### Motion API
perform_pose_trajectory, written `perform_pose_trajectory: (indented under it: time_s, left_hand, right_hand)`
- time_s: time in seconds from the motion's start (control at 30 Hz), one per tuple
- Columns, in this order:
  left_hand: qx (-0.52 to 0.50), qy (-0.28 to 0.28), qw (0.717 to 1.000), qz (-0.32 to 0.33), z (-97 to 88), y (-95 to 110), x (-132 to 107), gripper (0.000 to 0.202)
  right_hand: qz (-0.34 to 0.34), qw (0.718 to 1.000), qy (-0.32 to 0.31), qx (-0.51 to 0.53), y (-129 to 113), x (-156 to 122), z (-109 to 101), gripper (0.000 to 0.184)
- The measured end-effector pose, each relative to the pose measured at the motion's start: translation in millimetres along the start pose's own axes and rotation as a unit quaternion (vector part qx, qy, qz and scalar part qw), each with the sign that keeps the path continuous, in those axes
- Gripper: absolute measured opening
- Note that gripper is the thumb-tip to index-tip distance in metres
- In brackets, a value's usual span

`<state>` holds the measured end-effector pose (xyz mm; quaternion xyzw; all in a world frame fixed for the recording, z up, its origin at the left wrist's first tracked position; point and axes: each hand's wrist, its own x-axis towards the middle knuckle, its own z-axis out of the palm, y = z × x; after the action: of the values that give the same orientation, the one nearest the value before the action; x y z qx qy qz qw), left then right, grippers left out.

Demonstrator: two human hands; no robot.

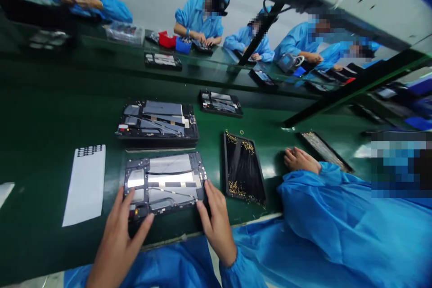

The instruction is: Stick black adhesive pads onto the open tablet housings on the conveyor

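In front of me is an opened tablet (172,166), its back off, with silvery battery packs, black flex cables and screws showing. My left hand (121,229) grips its left end, the fingers at the left edge and the thumb at the near edge. At the right end, my right hand (216,220) has its fingers along the side and its thumb on the near corner. Whether the tablet rests flat on the bench or is slightly lifted, I cannot tell. Just behind it sits a stack of similar opened tablets (157,121).
A white sheet with black stickers (86,184) lies to the left. Right of the tablet is a black tray (245,166) holding many black leads with gold ends. A co-worker's hand (300,160) rests farther right. Another opened tablet (221,102) lies behind, near a metal post (324,94).
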<state>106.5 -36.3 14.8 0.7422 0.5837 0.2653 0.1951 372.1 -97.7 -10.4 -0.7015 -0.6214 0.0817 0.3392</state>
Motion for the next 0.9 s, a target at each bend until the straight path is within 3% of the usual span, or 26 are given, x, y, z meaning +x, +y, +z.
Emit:
perform_pose_trajectory:
  time_s: [0.2,0.27,0.37,0.47,0.57,0.67,0.73,0.8,0.9]
  left_hand:
    - [0.029,0.023,0.995,0.092,16.2,-38,-25,0.069]
    - [0.035,0.029,0.992,0.120,9.4,-41,-33,0.067]
    - [0.049,0.045,0.988,0.137,-17.1,-25,-29,0.060]
    - [0.049,0.087,0.981,0.163,-49.9,3,10,0.053]
    - [0.026,0.107,0.980,0.164,-67.3,14,82,0.054]
    - [0.003,0.090,0.984,0.155,-65.4,-1,156,0.064]
    - [-0.004,0.068,0.988,0.138,-60.0,-19,192,0.070]
    - [-0.017,0.049,0.990,0.135,-55.5,-35,209,0.074]
    - [-0.046,0.042,0.988,0.138,-53.1,-46,200,0.086]
  right_hand:
    - [-0.059,0.998,0.017,-0.032,10,-24,6,0.061]
    - [-0.087,0.995,0.034,-0.037,13,-32,3,0.060]
    - [-0.120,0.991,0.051,-0.037,8,-27,-11,0.060]
    - [-0.114,0.991,0.060,-0.030,-6,14,-26,0.063]
    - [-0.135,0.985,0.103,0.001,-16,84,-24,0.065]
    - [-0.135,0.982,0.133,0.005,-19,150,-3,0.061]
    - [-0.112,0.986,0.121,-0.001,-19,179,11,0.059]
    - [-0.090,0.993,0.073,0.031,-16,199,17,0.059]
    - [-0.054,0.993,0.003,0.102,-2,234,0,0.046]
